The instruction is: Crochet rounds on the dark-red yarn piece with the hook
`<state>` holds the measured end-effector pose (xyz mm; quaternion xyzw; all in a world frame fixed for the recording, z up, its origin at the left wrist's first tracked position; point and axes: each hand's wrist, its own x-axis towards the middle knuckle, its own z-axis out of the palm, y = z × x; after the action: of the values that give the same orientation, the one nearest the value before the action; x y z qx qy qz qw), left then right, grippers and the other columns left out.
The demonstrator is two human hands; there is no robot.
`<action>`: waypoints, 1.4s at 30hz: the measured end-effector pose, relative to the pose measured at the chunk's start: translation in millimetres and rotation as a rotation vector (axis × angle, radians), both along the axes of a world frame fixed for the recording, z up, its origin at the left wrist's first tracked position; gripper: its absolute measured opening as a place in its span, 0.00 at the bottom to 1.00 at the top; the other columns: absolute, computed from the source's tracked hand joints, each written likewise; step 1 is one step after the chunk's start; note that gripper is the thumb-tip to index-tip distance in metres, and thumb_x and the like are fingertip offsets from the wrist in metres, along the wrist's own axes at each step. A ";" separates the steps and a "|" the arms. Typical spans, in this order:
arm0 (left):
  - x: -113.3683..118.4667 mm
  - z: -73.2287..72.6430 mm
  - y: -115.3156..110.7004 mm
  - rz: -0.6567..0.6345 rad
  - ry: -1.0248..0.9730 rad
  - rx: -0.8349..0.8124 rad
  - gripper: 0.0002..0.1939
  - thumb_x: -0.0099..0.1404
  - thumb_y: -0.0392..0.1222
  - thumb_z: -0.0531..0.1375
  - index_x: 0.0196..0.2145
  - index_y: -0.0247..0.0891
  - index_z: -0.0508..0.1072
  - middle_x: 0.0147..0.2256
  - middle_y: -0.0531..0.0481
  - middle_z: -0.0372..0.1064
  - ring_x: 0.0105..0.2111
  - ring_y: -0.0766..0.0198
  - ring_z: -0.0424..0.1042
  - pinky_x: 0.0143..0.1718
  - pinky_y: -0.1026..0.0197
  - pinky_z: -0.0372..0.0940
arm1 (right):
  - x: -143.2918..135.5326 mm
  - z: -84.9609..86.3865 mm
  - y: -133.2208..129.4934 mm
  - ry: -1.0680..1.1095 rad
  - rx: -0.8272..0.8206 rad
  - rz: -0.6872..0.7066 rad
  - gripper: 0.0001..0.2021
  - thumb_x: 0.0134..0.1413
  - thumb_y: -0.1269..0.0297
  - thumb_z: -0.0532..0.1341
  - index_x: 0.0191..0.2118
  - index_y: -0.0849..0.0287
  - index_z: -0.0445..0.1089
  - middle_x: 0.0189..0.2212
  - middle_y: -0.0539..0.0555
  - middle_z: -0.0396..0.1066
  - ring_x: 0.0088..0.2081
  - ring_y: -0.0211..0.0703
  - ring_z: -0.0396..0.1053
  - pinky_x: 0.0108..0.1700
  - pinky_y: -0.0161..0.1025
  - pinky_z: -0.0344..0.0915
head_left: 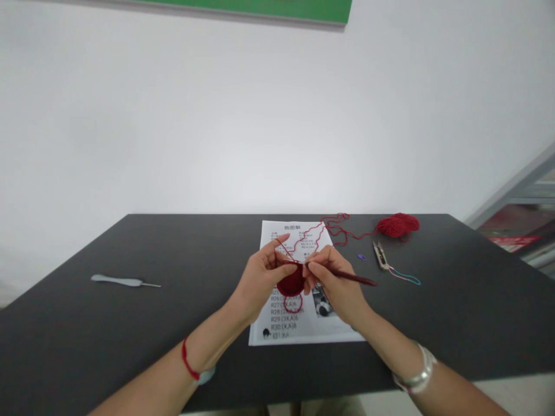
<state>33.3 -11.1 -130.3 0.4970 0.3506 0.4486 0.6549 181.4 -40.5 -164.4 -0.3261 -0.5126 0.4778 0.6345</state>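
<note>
Between thumb and fingers, my left hand [265, 271] pinches a small dark red crochet piece [291, 283]. Red yarn runs up over my raised left index finger. My right hand [332, 280] grips a crochet hook [358, 278] with a dark reddish-brown handle, pen-fashion. Its tip meets the top edge of the crochet piece, close to my left thumb; the exact stitch is too small to make out. A loop of red yarn [293, 312] hangs below the piece. Beneath both hands lies a printed pattern sheet [277, 335], partly covered by them.
A red yarn ball [398, 226] sits at the back right, its loose strand [338, 218] curling toward the sheet. Near it are thread snips [380, 256] with a cord and a small purple stitch marker [362, 257]. A grey-handled hook [125, 281] lies left on the black table [186, 248].
</note>
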 end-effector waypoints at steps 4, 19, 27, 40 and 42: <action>4.1 -0.4 -4.5 0.007 -0.028 -0.039 0.36 0.49 0.33 0.67 0.56 0.32 0.67 0.23 0.57 0.69 0.23 0.69 0.65 0.29 0.64 0.59 | 0.3 -16.7 -2.4 -0.661 0.438 -0.360 0.05 0.58 0.70 0.57 0.32 0.55 0.63 0.26 0.49 0.66 0.25 0.37 0.64 0.26 0.35 0.64; -10.6 4.7 13.3 -0.094 -0.173 -0.246 0.23 0.44 0.29 0.70 0.41 0.33 0.76 0.25 0.53 0.71 0.23 0.72 0.67 0.28 0.69 0.61 | 13.1 8.2 4.7 0.027 0.093 0.036 0.08 0.53 0.64 0.65 0.30 0.57 0.64 0.26 0.48 0.72 0.19 0.32 0.65 0.19 0.31 0.61; -16.8 7.3 15.0 -0.170 -0.093 -0.221 0.22 0.45 0.30 0.69 0.41 0.33 0.76 0.27 0.52 0.72 0.23 0.72 0.67 0.26 0.69 0.60 | 22.4 11.8 3.5 -0.019 0.065 0.050 0.09 0.49 0.66 0.67 0.28 0.58 0.66 0.26 0.48 0.71 0.17 0.30 0.62 0.18 0.31 0.59; -31.3 10.3 22.7 -0.427 -0.013 -0.242 0.21 0.47 0.29 0.68 0.41 0.33 0.76 0.28 0.52 0.71 0.24 0.71 0.68 0.26 0.69 0.60 | 35.1 17.1 1.8 -0.024 0.033 0.219 0.08 0.46 0.67 0.70 0.27 0.59 0.69 0.25 0.50 0.73 0.17 0.30 0.63 0.16 0.29 0.58; -32.7 11.1 23.4 -0.475 -0.007 -0.256 0.20 0.47 0.29 0.68 0.41 0.33 0.77 0.28 0.52 0.72 0.24 0.71 0.68 0.24 0.69 0.59 | 36.4 18.4 1.0 -0.022 0.006 0.240 0.09 0.45 0.68 0.70 0.26 0.59 0.69 0.25 0.50 0.73 0.18 0.30 0.64 0.16 0.29 0.58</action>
<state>0.6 12.2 -119.2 0.4768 0.2759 0.2362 0.8005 217.8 -39.5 -146.0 -0.2658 -0.5565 0.5449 0.5681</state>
